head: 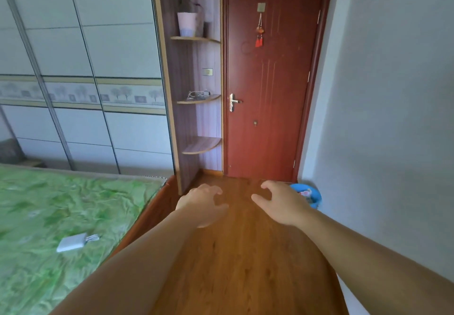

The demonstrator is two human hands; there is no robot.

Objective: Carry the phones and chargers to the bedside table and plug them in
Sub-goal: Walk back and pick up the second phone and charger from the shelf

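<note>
Nothing is held in either hand. Both hands are stretched out over the wooden floor [235, 253], with the fingers spread and a little bent. The left hand [202, 204] is seen just past the near corner of the bed [36, 216]. The right hand [282, 204] is seen beside it, a little apart, with its thumb pointed toward the left hand.

At the far left, a big cupboard with pale sliding doors [81, 69] is seen behind the bed. The bed is covered with a green sheet. A white charger [71, 242] with a short white cord is laid on the sheet, near the right edge of the bed and well apart from both hands.

Next to the cupboard, a tall corner shelf [196, 98] is seen. A pink and blue pot [186, 23] is set on its top board. On the middle board, a tangle of white cords with something dark [197, 94] is seen, but it is too small to be told exactly. The lowest board is seen below that.

A red door [267, 81] with a silver handle is shut beside the shelf. A red tassel [259, 32] is hung on it. A blue bowl [310, 195] is set on the floor by the grey wall [380, 93], partly hidden behind the right hand.
</note>
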